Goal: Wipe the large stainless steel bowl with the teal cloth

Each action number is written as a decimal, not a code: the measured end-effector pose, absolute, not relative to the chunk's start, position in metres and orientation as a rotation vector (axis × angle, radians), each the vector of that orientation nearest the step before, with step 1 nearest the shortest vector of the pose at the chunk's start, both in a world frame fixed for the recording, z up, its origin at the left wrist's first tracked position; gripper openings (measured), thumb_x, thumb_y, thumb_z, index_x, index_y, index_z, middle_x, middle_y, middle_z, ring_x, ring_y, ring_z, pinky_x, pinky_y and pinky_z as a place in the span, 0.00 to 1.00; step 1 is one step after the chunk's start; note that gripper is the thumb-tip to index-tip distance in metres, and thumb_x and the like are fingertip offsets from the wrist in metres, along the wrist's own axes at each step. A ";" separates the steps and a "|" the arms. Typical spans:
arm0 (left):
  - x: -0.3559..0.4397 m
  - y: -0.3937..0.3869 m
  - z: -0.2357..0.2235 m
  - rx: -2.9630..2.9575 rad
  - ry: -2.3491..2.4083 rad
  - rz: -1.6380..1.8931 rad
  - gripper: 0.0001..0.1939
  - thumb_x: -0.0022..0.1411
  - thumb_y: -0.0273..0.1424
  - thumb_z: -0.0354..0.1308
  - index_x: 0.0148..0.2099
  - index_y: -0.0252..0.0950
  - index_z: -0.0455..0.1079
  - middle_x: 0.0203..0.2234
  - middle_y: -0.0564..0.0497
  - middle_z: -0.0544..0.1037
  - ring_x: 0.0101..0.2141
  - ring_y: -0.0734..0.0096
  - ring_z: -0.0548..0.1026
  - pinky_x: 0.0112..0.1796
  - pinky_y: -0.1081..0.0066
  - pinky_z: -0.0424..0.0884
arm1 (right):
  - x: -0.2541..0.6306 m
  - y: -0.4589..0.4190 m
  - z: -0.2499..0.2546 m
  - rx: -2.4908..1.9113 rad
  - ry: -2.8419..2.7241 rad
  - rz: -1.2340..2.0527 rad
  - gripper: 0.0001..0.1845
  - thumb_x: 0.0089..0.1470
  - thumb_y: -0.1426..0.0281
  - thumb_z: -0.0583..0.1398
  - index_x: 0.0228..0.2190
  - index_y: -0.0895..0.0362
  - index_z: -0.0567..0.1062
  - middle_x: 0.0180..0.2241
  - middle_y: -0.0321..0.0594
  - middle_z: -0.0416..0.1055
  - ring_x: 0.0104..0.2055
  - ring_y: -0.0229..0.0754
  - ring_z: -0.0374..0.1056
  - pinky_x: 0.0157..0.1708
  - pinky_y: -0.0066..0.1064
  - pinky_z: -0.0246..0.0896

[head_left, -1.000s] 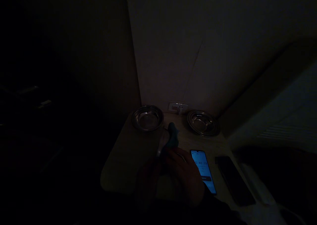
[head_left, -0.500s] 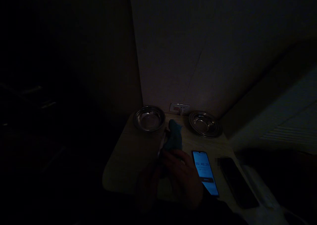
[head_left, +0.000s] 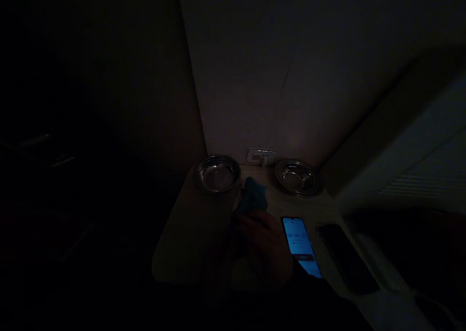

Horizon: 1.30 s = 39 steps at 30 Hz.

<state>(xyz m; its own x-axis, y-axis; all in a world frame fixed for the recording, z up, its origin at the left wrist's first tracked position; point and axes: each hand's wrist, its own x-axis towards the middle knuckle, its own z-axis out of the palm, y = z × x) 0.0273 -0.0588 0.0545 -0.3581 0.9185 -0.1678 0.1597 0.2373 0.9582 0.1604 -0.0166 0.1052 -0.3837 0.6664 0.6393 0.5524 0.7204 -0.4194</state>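
The scene is very dark. My right hand (head_left: 265, 241) is closed with bent fingers at the near end of a crumpled teal cloth (head_left: 255, 195). Along the cloth's left side runs a thin pale strip (head_left: 236, 200), whose kind I cannot make out. My left hand (head_left: 220, 258) is a dim shape beside the right one, its fingers lost in shadow. To the right of my right hand lies a lit phone (head_left: 299, 241) showing a timer on its screen.
Two steel dishes stand at the back of the small table (head_left: 174, 243): a left bowl (head_left: 217, 175) and a right dish (head_left: 298, 178). Between them is a wall socket (head_left: 261, 156) with a plug. A dark phone-like slab (head_left: 349, 258) lies at the right edge.
The view has shifted slightly. The visible part of the teal cloth looks shorter and bunched nearer my right hand. My left hand has become dimmer. Dishes and phone stay in place.
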 end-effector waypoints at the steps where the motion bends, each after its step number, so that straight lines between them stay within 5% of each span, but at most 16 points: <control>1: 0.026 -0.058 0.054 1.006 1.716 1.186 0.16 0.49 0.44 0.59 0.35 0.39 0.76 0.33 0.46 0.81 0.38 0.57 0.77 0.39 0.63 0.74 | 0.161 -0.010 0.107 -0.943 -2.072 0.205 0.16 0.56 0.77 0.53 0.43 0.55 0.74 0.46 0.40 0.74 0.48 0.47 0.63 0.43 0.41 0.67; 19: 0.031 -0.058 0.052 0.933 1.705 1.139 0.17 0.53 0.43 0.55 0.38 0.37 0.75 0.36 0.45 0.80 0.38 0.57 0.77 0.40 0.62 0.72 | 0.160 0.000 0.106 -0.951 -2.003 0.252 0.17 0.55 0.78 0.52 0.44 0.56 0.73 0.46 0.40 0.73 0.48 0.46 0.62 0.45 0.41 0.67; 28: 0.038 -0.059 0.065 0.898 1.747 1.255 0.16 0.53 0.40 0.56 0.42 0.40 0.73 0.46 0.47 0.77 0.46 0.59 0.74 0.45 0.64 0.71 | 0.159 -0.013 0.107 -0.990 -2.046 0.201 0.19 0.56 0.77 0.52 0.46 0.54 0.73 0.47 0.42 0.73 0.49 0.47 0.63 0.45 0.42 0.68; 39: 0.021 -0.055 0.066 0.989 1.701 1.165 0.17 0.48 0.43 0.61 0.36 0.37 0.75 0.34 0.45 0.80 0.39 0.55 0.77 0.41 0.61 0.72 | 0.167 -0.007 0.110 -0.948 -2.098 0.251 0.17 0.57 0.76 0.52 0.44 0.54 0.74 0.46 0.41 0.74 0.47 0.46 0.64 0.44 0.40 0.68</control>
